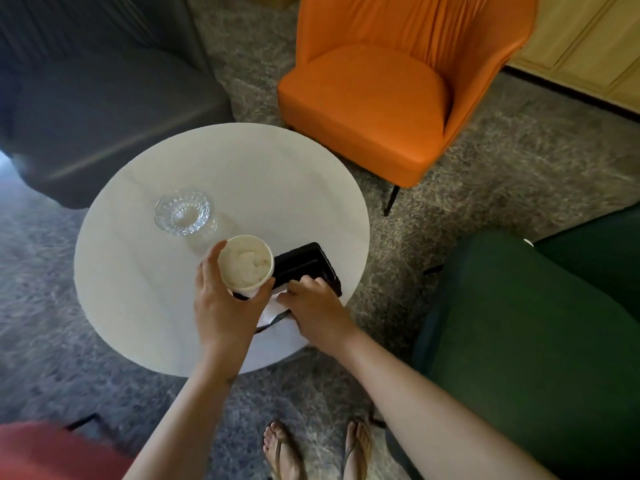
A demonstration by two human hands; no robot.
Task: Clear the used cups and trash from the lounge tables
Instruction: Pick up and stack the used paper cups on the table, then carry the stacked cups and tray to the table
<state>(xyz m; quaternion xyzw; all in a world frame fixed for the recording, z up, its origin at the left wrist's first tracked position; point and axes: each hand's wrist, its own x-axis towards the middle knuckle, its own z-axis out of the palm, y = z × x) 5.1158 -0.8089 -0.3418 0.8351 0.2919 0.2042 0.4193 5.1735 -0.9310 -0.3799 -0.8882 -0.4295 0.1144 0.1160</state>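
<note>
paper cup (245,265), crumpled tissue inside, upright, gripped round its wall by left hand (221,306) over round table (138,271). white paper scrap (272,311) lies just right of cup, under right hand (317,310), the nearer one; fingers curled onto it, actual pinch not discernible. black case (304,265) just beyond.

No text, label, brand or number could be read anywhere. The paper cup (242,288) bore a dark printed mark low on its side, partly covered by fingers and illegible.
</note>
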